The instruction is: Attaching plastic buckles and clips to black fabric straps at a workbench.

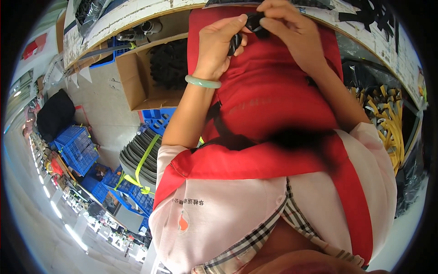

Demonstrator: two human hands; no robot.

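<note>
Over my lap, at the edge of the worktable, my left hand (218, 43) is closed with its thumb and forefinger pinching a small black piece (256, 23). A dark, rounded object (235, 44) pokes out from under its curled fingers; its kind is hidden. My right hand (292, 34) meets the small black piece from the other side, thumb and fingertips bent in on it. Whether the piece is fabric or plastic cannot be made out. A pale green bangle (203, 82) circles my left wrist, and a red apron (273, 96) covers my lap beneath both hands.
The worn white worktable (369, 36) curves across the front, with black straps (360, 17) at its right. Left of my lap stands a cardboard box (132, 82) of black pieces. Yellow strips (388, 123) hang at the right. Bundled black material (139, 153) and blue crates (76, 148) stand left.
</note>
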